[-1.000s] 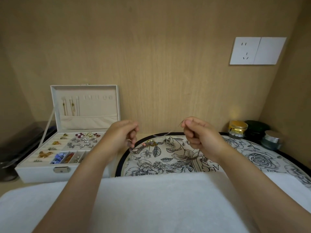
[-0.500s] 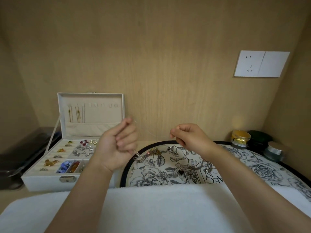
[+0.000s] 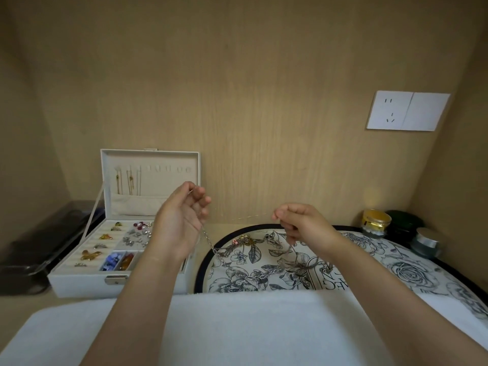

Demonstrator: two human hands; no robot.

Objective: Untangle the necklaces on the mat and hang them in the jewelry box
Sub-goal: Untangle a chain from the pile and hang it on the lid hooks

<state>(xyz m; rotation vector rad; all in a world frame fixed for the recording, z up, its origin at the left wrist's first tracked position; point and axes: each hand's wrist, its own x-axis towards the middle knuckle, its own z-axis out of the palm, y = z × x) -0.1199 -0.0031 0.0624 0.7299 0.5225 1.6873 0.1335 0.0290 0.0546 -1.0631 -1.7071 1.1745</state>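
Towel (image 3: 237, 326), white and soft, fills the bottom of the frame, and both arms reach over it. Just past it, in the lower middle, lies the round flowery mat (image 3: 396, 262). The necklaces (image 3: 245, 270) sit on it in a knotty silver bunch.

One thick chain (image 3: 210, 241) climbs from the bunch up to the left hand (image 3: 182, 220), just left of the middle. Its fingers are curled in and the chain hangs from them. The right hand (image 3: 301, 223), a bit right of the middle, pinches a very thin chain (image 3: 253, 216) with thumb and finger. That thin chain seems to run across to the left hand, pulled almost flat.

I think the job now is to get one chain out of the bunch. Pull slowly and softly. A hard tug could make the knot tighter or snap the thin chain. Lift it up so you can see where the chains cross.

Farther back on the left, the jewelry box (image 3: 87, 283) stands open. Gold chains (image 3: 129, 180) hang on the left of its lid. The hooks (image 3: 169, 169) beside them look free, so the loose necklace can go there.
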